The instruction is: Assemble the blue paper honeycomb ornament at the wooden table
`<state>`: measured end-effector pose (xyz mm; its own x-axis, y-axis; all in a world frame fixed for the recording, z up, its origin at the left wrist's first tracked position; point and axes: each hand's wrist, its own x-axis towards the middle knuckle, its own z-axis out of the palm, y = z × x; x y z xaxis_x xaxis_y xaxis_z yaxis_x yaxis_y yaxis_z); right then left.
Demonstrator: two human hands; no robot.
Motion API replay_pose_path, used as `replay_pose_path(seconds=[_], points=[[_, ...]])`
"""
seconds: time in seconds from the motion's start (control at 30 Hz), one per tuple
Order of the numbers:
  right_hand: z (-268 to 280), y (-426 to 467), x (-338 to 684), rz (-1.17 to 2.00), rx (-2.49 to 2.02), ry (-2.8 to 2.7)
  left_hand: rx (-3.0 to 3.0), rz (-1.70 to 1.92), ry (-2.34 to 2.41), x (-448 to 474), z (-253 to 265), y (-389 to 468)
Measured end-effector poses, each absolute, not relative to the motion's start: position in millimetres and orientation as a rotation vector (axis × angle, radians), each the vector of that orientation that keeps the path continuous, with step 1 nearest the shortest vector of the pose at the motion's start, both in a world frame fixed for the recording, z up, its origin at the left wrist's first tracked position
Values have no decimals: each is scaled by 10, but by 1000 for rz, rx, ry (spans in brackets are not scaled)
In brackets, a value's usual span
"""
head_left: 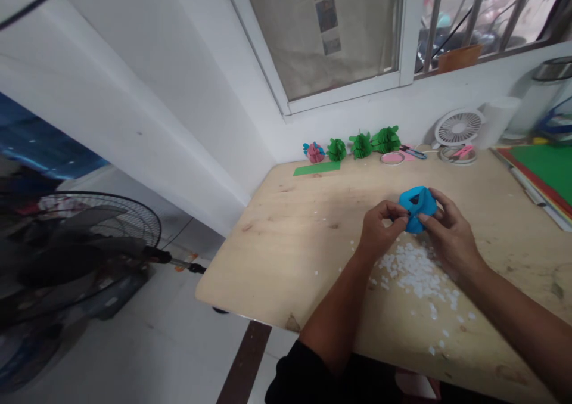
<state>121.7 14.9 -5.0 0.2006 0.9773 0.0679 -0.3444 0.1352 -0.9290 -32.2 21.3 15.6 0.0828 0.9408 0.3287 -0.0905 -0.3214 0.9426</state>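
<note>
- We can't see the blue folded paper piece's [428, 197] underside; left hand [379, 226] and right hand [456, 237] cover its sides.
- Left forearm [344, 303] hides some near edge of wooden table [277, 249]; room leftward.
- White scraps [415, 267] just nearside.
- Both hands pinch: piece sits between, left side/right side gripped.
</note>
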Motion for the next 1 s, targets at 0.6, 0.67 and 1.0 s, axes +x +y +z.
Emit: replay_pose_path(seconds=[0.6, 0.67, 1.0], points=[[-104, 178, 1299, 1162, -956, -901, 1371, 1415, 964, -353, 138, 236], [-114, 183, 1313, 1154, -962, -933, 1398, 1417, 987, -356, 145, 231], [-80, 161, 1277, 1144, -947, -888, 1689, 1429, 979, -357, 157, 213]])
